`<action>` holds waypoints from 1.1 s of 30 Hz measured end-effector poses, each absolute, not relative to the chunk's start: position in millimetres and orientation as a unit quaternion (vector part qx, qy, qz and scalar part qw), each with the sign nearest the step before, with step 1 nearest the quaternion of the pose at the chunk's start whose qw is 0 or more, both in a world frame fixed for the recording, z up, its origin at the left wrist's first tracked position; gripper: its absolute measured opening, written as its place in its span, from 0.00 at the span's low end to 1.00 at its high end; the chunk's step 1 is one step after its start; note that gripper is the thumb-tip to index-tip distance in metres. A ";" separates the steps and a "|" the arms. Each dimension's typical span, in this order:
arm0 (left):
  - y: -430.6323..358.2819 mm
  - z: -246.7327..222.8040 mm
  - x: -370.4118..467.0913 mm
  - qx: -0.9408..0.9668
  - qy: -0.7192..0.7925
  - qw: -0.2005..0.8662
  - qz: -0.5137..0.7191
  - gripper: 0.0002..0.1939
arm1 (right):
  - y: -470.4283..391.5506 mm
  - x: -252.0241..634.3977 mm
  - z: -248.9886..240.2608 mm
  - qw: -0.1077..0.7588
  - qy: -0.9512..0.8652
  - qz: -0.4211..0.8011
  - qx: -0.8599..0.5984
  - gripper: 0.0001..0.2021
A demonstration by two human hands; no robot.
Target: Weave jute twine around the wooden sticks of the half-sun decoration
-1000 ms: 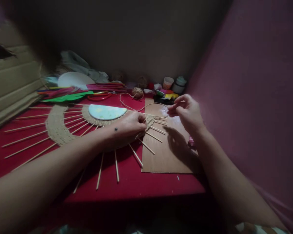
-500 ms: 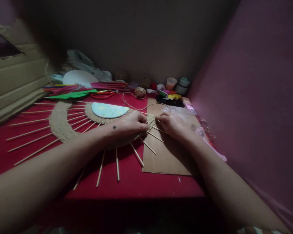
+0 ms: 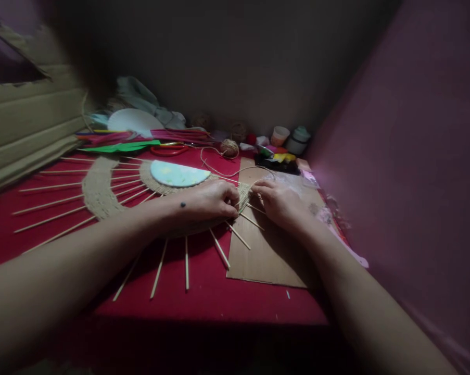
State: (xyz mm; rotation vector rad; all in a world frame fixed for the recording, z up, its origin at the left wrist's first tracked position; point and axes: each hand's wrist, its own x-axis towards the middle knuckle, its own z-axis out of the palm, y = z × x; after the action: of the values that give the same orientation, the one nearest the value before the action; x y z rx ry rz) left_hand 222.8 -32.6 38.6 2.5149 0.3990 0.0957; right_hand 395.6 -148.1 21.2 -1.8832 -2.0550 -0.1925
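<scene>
A half-round weaving of natural twine on thin wooden sticks lies in front of me, its outer woven band (image 3: 102, 190) showing at the left. A pale blue half-disc (image 3: 176, 173) forms its centre. My left hand (image 3: 215, 200) is closed on the right end of the woven band, fingers curled in and partly hidden. Just to its right, my right hand (image 3: 277, 200) pinches the twine (image 3: 254, 167) at the band's edge. From there the twine loops back to a ball of twine (image 3: 229, 148). Both forearms cover part of the weaving.
Under the right end lies a cardboard sheet (image 3: 258, 265) on the red cloth (image 3: 160, 307). Red-handled scissors (image 3: 168, 150), a green strip (image 3: 121, 147), a paper cup (image 3: 280, 135) and a bottle (image 3: 299, 139) stand or lie at the back. A pink wall (image 3: 406, 172) rises at right.
The view has shifted slightly. My right fingers have moved a little at the band's edge, while my left hand keeps its place on the weaving.
</scene>
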 end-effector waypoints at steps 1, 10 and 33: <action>-32.7 38.6 222.7 0.945 0.145 0.293 0.027 0.05 | -149.2 395.2 23.1 0.189 -0.731 -0.055 -0.653 0.14; -24.3 33.1 221.8 0.949 0.093 0.300 0.018 0.06 | -151.7 396.2 26.8 0.216 -0.712 0.033 -0.667 0.08; -52.7 56.8 209.2 0.905 0.065 0.416 0.052 0.06 | -153.3 385.4 23.2 0.243 -0.796 0.141 -0.536 0.11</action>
State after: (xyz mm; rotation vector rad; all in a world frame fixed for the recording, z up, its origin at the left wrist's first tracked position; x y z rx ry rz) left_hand 209.2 -52.7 56.8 2.2731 0.1641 0.1314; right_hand 385.4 -153.3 23.2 -1.4645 -2.1761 0.3851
